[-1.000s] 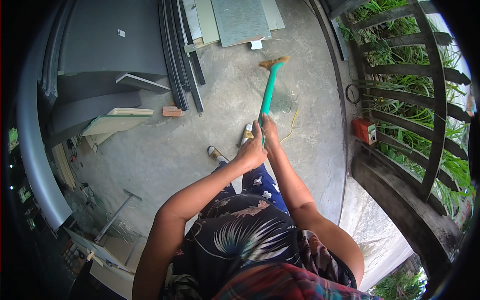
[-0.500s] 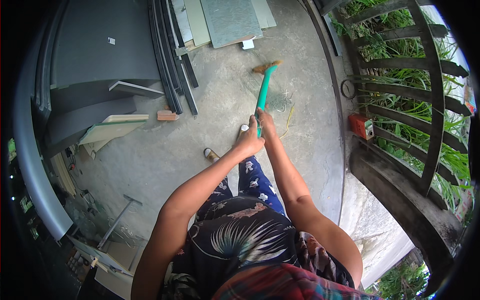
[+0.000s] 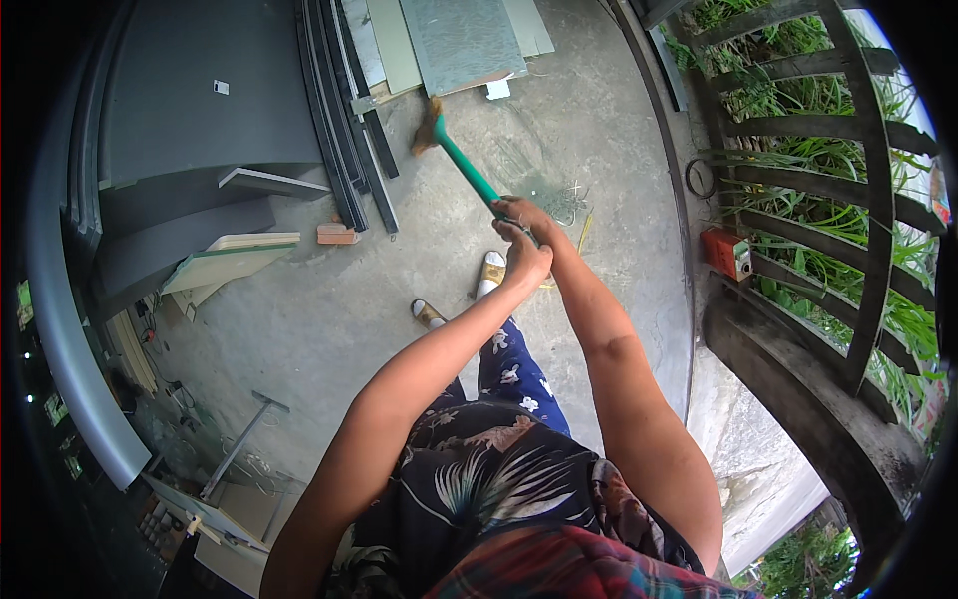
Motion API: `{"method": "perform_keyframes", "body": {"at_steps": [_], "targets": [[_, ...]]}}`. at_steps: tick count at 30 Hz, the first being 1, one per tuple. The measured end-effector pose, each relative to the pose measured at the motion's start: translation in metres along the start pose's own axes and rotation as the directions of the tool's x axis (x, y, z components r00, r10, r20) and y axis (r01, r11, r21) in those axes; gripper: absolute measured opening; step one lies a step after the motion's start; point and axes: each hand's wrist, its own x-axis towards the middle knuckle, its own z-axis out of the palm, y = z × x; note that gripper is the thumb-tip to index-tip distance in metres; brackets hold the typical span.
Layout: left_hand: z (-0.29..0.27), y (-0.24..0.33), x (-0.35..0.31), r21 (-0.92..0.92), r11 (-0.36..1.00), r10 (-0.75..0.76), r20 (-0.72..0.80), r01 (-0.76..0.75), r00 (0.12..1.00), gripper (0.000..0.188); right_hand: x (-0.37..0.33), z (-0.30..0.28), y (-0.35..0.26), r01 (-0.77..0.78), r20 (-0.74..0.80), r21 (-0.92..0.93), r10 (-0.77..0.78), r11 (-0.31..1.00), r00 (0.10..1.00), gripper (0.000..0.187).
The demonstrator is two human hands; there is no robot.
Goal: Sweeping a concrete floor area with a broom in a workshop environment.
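Note:
A broom (image 3: 466,170) with a green handle slants away from me to the left. Its brown bristles (image 3: 427,135) are at the concrete floor, just right of the dark metal bars. Both my hands are closed round the handle's near end. My right hand (image 3: 523,217) grips farther up the handle, and my left hand (image 3: 526,252) sits just below it, nearer my body. Past my right hand lies a loose heap of greenish strands and bits (image 3: 561,204). A yellow strip (image 3: 586,232) lies beside my right wrist.
Long dark bars (image 3: 344,130) and flat boards (image 3: 464,45) lie ahead and left. A brick (image 3: 337,234) sits by the bars' near ends. Leaning boards (image 3: 235,258) stand at left. A wooden fence (image 3: 798,130) and red box (image 3: 726,254) border the right.
The broom's head has swung left across the floor, from right of the boards to beside the dark bars. My hands have shifted slightly right, still on the handle.

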Motion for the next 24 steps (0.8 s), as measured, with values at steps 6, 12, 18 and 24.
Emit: {"method": "perform_keyframes", "body": {"at_steps": [6,12,18,24], "targets": [[0.044,-0.022,0.067,0.377,0.924,0.100,-0.067,-0.068,0.993,0.089,0.032,-0.047,0.054,0.076,-0.163,-0.012,-0.077,0.997,0.984,0.033],[0.050,-0.031,0.007,0.506,0.818,0.106,0.334,-0.273,0.937,0.091,0.017,-0.036,0.178,0.148,-0.423,0.603,0.157,0.784,0.892,0.031],[-0.072,-0.027,-0.077,0.560,0.791,0.001,0.402,-0.247,0.916,0.091,-0.071,0.092,0.053,0.176,-0.425,0.716,0.221,0.675,0.878,0.019],[-0.057,-0.020,-0.050,0.556,0.717,0.325,0.266,-0.420,0.908,0.085,-0.051,0.056,0.005,0.302,-0.514,0.526,0.015,0.795,0.858,0.024]]}}
